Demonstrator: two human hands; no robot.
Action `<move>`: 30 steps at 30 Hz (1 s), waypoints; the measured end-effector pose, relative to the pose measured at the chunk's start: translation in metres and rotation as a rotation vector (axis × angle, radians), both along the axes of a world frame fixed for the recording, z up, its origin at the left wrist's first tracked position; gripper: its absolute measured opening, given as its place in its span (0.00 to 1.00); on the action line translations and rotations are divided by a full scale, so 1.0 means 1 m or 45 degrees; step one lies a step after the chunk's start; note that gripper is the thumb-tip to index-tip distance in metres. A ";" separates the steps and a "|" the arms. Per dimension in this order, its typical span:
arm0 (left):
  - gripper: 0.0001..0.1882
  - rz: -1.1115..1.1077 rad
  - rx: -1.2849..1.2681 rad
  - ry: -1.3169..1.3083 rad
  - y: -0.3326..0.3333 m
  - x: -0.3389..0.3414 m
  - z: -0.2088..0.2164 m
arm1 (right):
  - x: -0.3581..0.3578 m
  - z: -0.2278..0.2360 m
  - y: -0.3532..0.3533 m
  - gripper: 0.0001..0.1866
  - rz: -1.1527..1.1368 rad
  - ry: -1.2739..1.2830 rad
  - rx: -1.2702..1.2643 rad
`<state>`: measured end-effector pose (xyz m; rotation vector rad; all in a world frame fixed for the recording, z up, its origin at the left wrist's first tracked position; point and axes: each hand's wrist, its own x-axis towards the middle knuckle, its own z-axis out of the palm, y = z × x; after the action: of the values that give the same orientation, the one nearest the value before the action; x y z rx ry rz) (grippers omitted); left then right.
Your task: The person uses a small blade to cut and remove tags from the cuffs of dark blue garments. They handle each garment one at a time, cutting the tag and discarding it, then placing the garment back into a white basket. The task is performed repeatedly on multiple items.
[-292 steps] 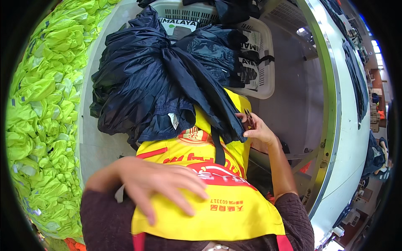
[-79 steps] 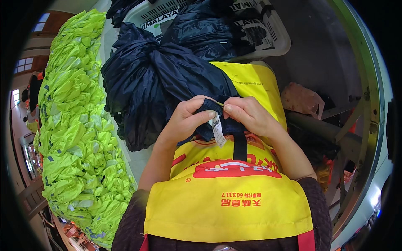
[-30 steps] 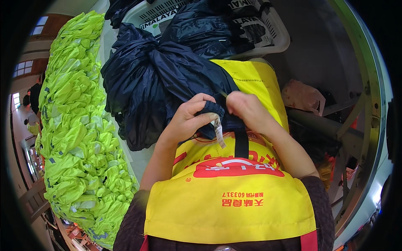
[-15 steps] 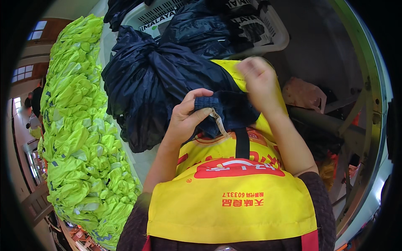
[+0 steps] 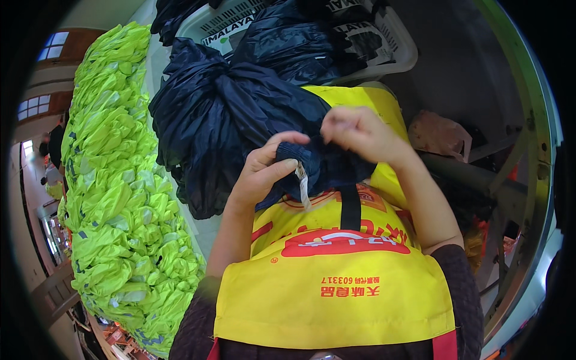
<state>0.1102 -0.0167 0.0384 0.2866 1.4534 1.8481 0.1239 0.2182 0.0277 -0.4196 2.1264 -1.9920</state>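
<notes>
My left hand pinches the ribbed, elastic-looking edge of a dark navy garment, thumb in front and fingers behind. A narrow white label dangles from that edge below the thumb. Just to the right, my right hand hovers over the garment with its fingers curled together. Motion smears its fingertips a little, and whatever they hold, if anything, is too small to make out. The garment lies over my lap, on the yellow apron.
A heap of dark navy garments lies just beyond my left hand. Behind it stands a white plastic basket holding more dark cloth. A long pile of neon-yellow garments runs along the left. Metal framing curves along the right.
My right hand has come down and left, from above the lap to beside the left hand. The left hand keeps its hold, and the ribbed edge and label have tilted slightly.
</notes>
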 end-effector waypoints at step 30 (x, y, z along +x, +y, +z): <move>0.13 0.145 0.143 -0.227 -0.007 0.005 -0.024 | 0.001 0.005 0.002 0.21 -0.425 -0.430 0.090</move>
<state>0.1148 -0.0233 0.0146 0.0920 1.2696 1.9964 0.1248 0.2204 0.0329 0.2859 2.1418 -1.9663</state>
